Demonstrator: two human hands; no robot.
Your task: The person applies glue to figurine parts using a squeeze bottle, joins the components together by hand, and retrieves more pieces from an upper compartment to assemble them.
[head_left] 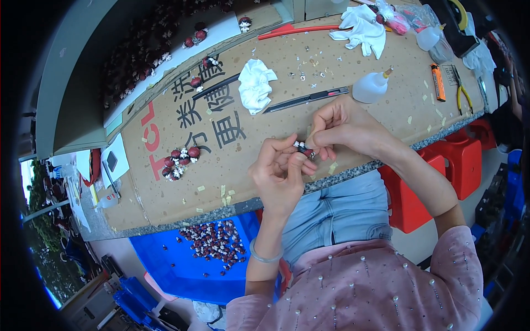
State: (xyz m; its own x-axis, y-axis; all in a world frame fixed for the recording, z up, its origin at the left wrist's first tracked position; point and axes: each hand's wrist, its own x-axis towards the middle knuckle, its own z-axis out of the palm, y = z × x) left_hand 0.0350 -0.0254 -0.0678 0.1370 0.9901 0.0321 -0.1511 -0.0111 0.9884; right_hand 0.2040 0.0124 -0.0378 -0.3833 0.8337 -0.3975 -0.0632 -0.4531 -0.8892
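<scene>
Just above the table's near edge, my hands meet around a small figurine [301, 148] with a dark head and a white body. My left hand [279, 174] pinches it between thumb and fingers. From the other side my right hand [339, 131] closes its fingertips at the figurine, by a tiny metal fitting [312, 155]; whether the fingertips grip anything else is hidden. To the left lies a cluster of similar dark-red and white figurines [181, 161]. Beyond my hands are a utility knife [306, 100], a crumpled white cloth [256, 85] and a white squeeze bottle [371, 87].
Small metal fittings [309, 69] lie scattered on the cardboard-covered table [215, 165]. Yellow-handled pliers [462, 96] and an orange box [438, 83] lie at right. A blue bin [160, 254] of figurines stands below the table at left; red stools [464, 165] stand at right.
</scene>
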